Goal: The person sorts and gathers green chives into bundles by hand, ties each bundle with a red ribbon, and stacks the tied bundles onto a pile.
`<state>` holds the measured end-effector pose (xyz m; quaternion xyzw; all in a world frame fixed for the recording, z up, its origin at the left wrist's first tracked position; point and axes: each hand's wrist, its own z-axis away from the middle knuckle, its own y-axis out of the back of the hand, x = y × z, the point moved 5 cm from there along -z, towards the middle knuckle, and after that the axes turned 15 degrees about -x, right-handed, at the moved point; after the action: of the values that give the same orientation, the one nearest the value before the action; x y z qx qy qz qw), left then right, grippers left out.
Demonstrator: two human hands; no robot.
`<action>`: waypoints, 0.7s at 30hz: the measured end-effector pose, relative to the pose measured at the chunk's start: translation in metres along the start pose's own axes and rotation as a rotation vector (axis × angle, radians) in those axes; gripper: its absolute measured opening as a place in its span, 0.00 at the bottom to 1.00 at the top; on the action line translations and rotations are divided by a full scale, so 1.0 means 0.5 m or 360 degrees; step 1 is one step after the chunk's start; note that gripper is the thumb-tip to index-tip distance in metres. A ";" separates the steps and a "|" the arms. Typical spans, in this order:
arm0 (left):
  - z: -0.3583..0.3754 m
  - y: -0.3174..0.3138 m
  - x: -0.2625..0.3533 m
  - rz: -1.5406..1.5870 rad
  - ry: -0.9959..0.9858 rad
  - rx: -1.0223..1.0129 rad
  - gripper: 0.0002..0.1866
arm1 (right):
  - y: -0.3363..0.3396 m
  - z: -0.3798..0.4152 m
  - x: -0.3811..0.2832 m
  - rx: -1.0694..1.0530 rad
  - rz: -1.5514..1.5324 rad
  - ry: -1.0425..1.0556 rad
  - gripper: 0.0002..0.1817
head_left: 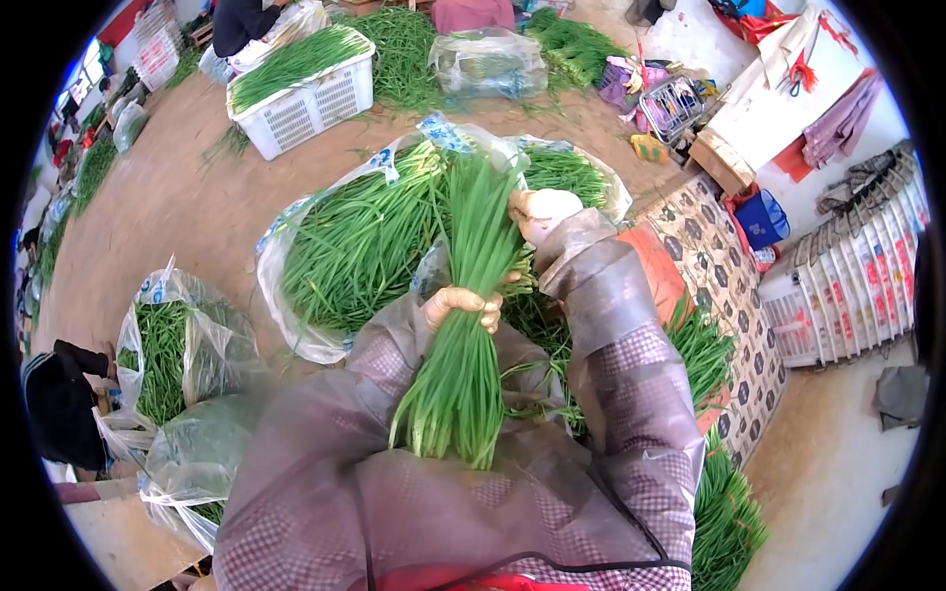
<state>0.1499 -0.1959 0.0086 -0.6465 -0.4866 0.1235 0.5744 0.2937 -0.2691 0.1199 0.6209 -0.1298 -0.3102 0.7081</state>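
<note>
The left hand is clasping the bunch around its middle, presumably keeping the stalks together; the upper leaves are overlapping the bag's right edge, while the lower ends are pointing toward the smock. The right hand is resting beside the upper leaves, perhaps steadying them; the view is not showing whether it is gripping any. The bag's rim is spreading wide, probably keeping the greens reachable

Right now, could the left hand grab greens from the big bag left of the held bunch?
Probably not: the left hand is wrapped around the green bunch. The bagged greens lie close by, largely uncovered, so only that grip seems in the way.
</note>
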 end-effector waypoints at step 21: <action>0.011 0.027 -0.021 0.0074 0.0275 0.0128 0.16 | -0.002 0.121 -0.101 0.0026 -0.0173 0.0284 0.29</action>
<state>0.1473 -0.1989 -0.0087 -0.6423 -0.4148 0.1000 0.6367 0.2197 -0.2869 0.1407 0.6579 -0.0349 -0.2907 0.6939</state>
